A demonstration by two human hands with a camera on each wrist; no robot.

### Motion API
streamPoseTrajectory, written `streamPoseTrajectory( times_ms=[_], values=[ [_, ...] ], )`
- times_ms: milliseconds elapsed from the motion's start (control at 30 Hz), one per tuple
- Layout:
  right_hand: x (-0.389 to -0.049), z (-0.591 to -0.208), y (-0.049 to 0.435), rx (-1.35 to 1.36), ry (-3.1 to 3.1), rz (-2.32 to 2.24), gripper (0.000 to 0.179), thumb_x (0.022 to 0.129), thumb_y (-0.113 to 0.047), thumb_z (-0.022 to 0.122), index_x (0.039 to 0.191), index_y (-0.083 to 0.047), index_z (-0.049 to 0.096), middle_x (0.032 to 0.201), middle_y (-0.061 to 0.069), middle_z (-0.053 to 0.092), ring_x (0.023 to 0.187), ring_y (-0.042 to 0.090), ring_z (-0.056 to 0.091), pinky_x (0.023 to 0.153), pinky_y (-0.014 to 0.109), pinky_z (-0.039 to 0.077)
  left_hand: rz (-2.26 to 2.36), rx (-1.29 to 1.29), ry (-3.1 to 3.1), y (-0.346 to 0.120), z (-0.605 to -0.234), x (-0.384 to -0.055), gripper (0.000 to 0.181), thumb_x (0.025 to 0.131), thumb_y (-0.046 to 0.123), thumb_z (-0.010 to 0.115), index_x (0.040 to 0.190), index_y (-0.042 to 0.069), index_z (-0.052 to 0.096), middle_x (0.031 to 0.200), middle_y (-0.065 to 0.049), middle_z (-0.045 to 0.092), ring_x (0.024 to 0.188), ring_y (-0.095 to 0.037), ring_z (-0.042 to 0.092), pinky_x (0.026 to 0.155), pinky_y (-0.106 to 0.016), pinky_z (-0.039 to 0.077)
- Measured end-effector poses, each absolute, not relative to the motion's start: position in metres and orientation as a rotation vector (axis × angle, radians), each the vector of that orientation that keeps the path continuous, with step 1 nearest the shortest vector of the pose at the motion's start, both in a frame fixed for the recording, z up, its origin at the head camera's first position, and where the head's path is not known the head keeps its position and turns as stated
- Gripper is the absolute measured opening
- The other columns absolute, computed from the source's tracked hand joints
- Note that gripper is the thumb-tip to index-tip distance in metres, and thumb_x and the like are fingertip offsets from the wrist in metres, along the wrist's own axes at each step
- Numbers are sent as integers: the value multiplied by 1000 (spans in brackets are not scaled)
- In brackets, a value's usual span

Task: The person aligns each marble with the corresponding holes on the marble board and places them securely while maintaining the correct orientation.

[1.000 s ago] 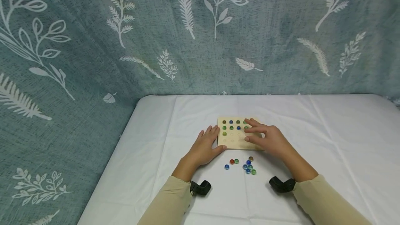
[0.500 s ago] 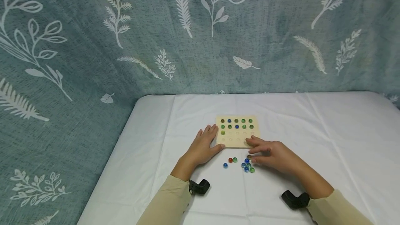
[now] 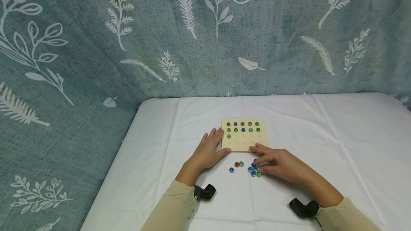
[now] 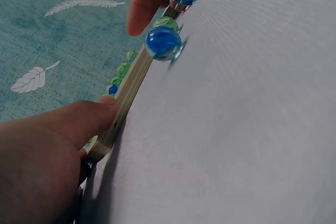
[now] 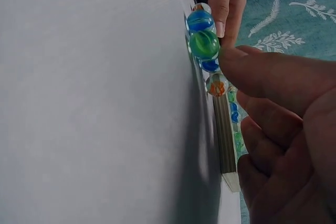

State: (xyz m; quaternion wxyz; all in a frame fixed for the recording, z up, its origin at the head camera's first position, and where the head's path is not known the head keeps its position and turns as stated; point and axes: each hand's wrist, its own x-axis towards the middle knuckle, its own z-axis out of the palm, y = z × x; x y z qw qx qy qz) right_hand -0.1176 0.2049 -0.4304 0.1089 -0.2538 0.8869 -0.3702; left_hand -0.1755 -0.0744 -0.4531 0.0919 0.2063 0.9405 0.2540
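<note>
A pale wooden board with rows of round hollows lies on the table. Green, blue and brown marbles fill its two far rows, and one green marble sits in the third row. My left hand rests flat at the board's left side, its thumb on the near edge. Over a cluster of loose marbles hovers my right hand, thumb and fingers apart. In the right wrist view its thumb tip is close by a green marble, with an orange-streaked marble nearby.
Left of the cluster lie a red marble, a green marble and a blue marble. A white cloth covers the table. A patterned teal curtain hangs behind and to the left.
My right hand has come back from the board's right part toward the loose marbles, uncovering the far rows. Its fingers then lowered slightly over the cluster. The left hand stays in place.
</note>
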Motion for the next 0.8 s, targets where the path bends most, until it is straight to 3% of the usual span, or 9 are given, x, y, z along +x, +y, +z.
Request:
streamPoseTrajectory(
  times_ms=[100,200,333,800],
  values=[
    [-120,-429,203,-795,2640,-1068,26,86,-17,75,109,-29,76,147,-4,51,146,28,34,114,13,26,750,613,2797,-75,-453,-176,80,96,52,54,157,11,23,164,-1,20,153,-16,10,127,-39,5],
    [-123,-429,202,-822,2665,-1026,27,87,-14,73,111,-28,76,148,-2,51,145,28,34,118,32,33,746,612,2796,-74,-452,-176,80,96,52,54,158,11,22,164,-1,20,153,-16,10,127,-39,5],
    [-126,-429,200,-824,2651,-977,29,88,-13,72,112,-29,75,150,-1,49,147,30,31,114,52,33,742,609,2792,-74,-452,-176,80,96,52,55,158,12,22,164,0,19,153,-15,9,127,-38,4],
    [-131,-428,195,-897,2632,-893,29,87,-8,72,111,-23,76,150,4,48,146,34,32,111,55,37,720,599,2802,-71,-452,-177,79,97,52,54,158,12,22,164,1,19,153,-15,9,127,-38,5]
  ],
)
